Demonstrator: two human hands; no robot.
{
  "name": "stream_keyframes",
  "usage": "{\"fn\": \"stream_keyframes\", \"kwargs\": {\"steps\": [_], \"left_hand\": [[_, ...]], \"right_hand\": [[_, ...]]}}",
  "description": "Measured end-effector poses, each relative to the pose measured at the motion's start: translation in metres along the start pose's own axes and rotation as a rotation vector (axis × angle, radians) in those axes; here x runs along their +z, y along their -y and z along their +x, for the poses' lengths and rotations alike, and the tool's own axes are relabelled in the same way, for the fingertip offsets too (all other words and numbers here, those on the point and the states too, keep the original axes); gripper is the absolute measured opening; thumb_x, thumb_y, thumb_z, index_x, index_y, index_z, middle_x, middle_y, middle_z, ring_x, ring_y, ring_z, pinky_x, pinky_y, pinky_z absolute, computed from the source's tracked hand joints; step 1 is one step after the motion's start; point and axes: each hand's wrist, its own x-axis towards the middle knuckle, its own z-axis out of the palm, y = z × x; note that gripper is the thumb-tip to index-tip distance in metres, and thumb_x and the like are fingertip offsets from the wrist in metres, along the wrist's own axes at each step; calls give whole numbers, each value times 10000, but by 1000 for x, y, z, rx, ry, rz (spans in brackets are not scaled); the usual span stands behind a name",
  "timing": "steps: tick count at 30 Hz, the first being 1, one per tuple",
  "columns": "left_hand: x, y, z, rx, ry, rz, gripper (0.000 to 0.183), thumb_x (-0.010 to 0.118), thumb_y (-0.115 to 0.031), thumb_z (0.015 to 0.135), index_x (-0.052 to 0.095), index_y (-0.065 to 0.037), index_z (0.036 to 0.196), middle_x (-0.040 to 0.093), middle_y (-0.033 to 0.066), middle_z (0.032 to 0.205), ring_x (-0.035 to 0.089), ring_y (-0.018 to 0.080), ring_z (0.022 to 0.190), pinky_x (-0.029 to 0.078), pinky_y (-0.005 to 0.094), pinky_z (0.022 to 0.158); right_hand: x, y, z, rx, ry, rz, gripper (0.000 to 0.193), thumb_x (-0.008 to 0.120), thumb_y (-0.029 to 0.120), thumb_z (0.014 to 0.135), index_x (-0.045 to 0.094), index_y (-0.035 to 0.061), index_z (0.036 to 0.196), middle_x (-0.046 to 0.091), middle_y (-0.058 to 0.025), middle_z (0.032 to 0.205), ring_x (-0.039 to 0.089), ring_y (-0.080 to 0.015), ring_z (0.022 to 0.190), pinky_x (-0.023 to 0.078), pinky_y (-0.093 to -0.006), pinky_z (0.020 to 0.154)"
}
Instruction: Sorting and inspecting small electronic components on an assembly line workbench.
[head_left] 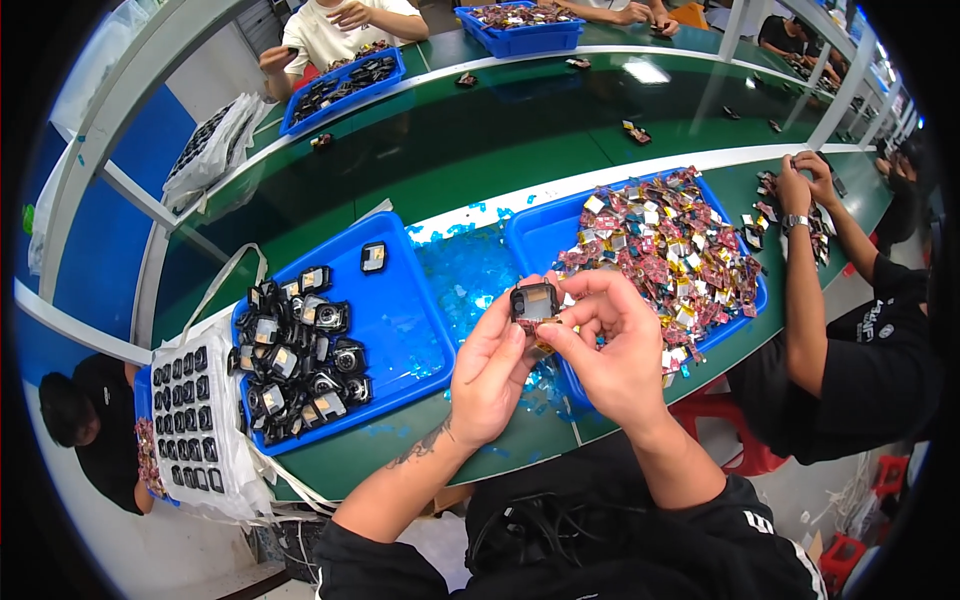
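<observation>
Both hands meet above the table's near side, around a small black camera housing (534, 302) with a pale rectangular face. My left hand (490, 375) grips its left side, thumb at the lower edge. From the right, my right hand (615, 350) pinches it between thumb and fingers. A bit of red circuit board shows at the housing's lower edge, partly covered by fingertips. To the left, a blue tray (405, 330) carries a heap of similar black housings (300, 360). Behind my right hand, another blue tray (540, 230) holds a pile of red circuit boards (660, 260) with white and yellow parts.
Blue film scraps (460, 270) lie between the trays. At far left, a white sheet (225, 440) bears rows of black frames. A green conveyor (420, 135) with scattered parts runs behind. A co-worker's hands (805, 185) work at right; more people sit across. A white metal frame (60, 320) borders the left.
</observation>
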Motion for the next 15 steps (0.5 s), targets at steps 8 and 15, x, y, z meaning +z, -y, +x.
{"fn": "stream_keyframes", "kwargs": {"steps": [8, 15], "left_hand": [[2, 5, -1, -6, -62, 25, 376, 444, -98, 1000, 397, 5, 1358, 402, 174, 1461, 466, 248, 1295, 398, 386, 1069], [4, 10, -3, 38, -117, -45, 334, 446, -109, 1004, 400, -24, 1324, 481, 163, 1376, 526, 202, 1192, 436, 367, 1002]], "right_hand": [[3, -12, -1, -273, -45, -359, 342, 726, 8, 785, 598, 21, 1102, 666, -58, 972, 485, -42, 611, 391, -193, 482], [10, -1, 0, -17, 63, -64, 387, 678, -56, 807, 563, 1, 1172, 614, -54, 943, 628, -108, 872, 559, -238, 726]]}}
